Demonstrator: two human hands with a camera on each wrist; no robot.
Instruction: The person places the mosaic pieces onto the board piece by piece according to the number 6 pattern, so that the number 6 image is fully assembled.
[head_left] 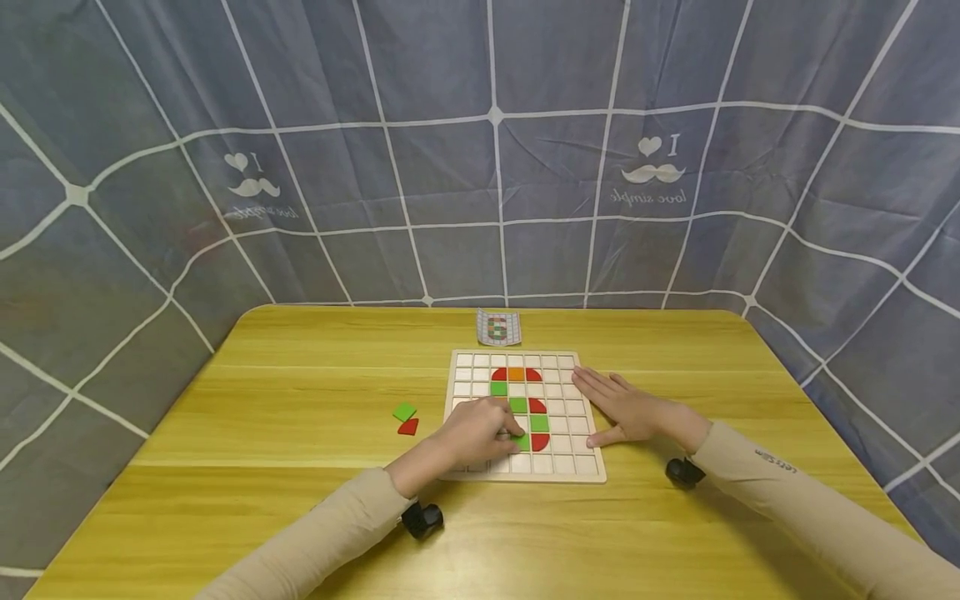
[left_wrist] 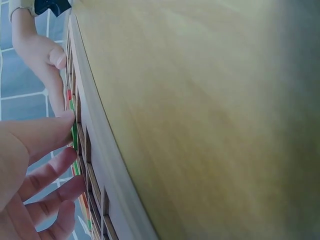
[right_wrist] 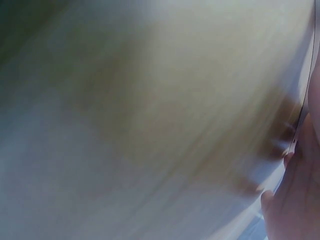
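Note:
A pale wooden grid board (head_left: 566, 464) lies on the table with green, red and orange tiles set in its squares. Over its lower middle, my left hand (head_left: 474, 429) pinches a green square tile (head_left: 519, 443) at the board's surface. The left wrist view shows the thumb and index finger at the edges of this green tile (left_wrist: 74, 134), the other fingers loosely bent. Flat along the board's right side, my right hand (head_left: 633, 411) rests with straight fingers on the rim. The left hand hides some squares. In the right wrist view, the right hand (right_wrist: 295, 195) shows only partly.
Left of the board lie a loose green square tile (head_left: 404, 412) and a red quarter-round tile (head_left: 408, 427). Behind the board is a printed pattern card (head_left: 498, 328). A grey checked curtain (head_left: 555, 167) hangs behind the wooden table (head_left: 300, 375).

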